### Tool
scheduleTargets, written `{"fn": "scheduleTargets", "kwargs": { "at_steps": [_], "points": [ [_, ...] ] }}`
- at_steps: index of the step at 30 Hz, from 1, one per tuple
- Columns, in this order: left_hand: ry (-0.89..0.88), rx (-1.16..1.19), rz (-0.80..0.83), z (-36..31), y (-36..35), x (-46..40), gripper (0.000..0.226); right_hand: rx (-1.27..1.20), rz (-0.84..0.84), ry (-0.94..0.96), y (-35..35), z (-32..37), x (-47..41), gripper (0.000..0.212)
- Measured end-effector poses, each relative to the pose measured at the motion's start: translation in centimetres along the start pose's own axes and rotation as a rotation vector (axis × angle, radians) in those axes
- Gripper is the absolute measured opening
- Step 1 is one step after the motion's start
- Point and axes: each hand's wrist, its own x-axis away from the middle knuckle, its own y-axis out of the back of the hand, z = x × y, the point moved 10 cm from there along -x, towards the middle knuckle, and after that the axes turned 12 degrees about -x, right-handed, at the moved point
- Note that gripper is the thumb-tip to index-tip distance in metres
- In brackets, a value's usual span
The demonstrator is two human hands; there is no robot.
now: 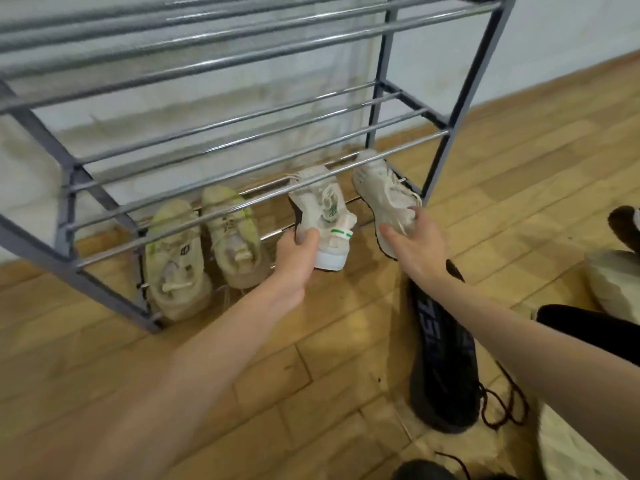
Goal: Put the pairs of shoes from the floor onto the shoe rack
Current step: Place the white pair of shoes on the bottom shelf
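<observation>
A grey metal shoe rack [221, 157] stands against the wall. On its bottom tier sits a pair of yellowish beige sneakers [204, 244] at the left. My left hand [299, 251] grips the heel of a white sneaker with a green stripe [323, 216], its toe tucked under the middle tier's front bar. My right hand [414, 237] holds the heel of the matching white sneaker [384, 194] at the rack's right end, toe also under the bar.
A black shoe [441, 358] with loose laces lies on the wooden floor below my right forearm. A dark shoe [623, 226] and a pale one [613, 282] sit at the right edge. Upper rack tiers hold nothing.
</observation>
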Motion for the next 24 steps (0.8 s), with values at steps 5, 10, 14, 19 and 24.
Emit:
{"fn": "scheduleTargets", "kwargs": {
  "at_steps": [5,10,14,19,24],
  "points": [
    [-0.015,-0.037,-0.047,-0.5,-0.7,-4.1,0.012,0.109,-0.053,0.019,-2.9,-1.1,-5.4,0.058],
    [0.037,0.003,-0.099,-0.5,-0.6,-5.9,0.046,0.217,-0.062,0.014,-2.8,-0.8,-6.8,0.06],
    [0.057,-0.03,-0.142,-0.5,-0.2,-5.2,0.05,0.237,-0.031,0.034,-2.7,-1.3,-6.1,0.067],
    [0.065,-0.139,-0.167,-0.7,0.5,-2.5,0.044,0.23,0.001,0.014,-1.5,-1.7,-2.6,0.074],
    [0.076,-0.27,-0.169,0.2,1.3,1.1,0.044,0.26,0.078,-0.009,0.8,-2.1,2.6,0.072]
  ]
}}
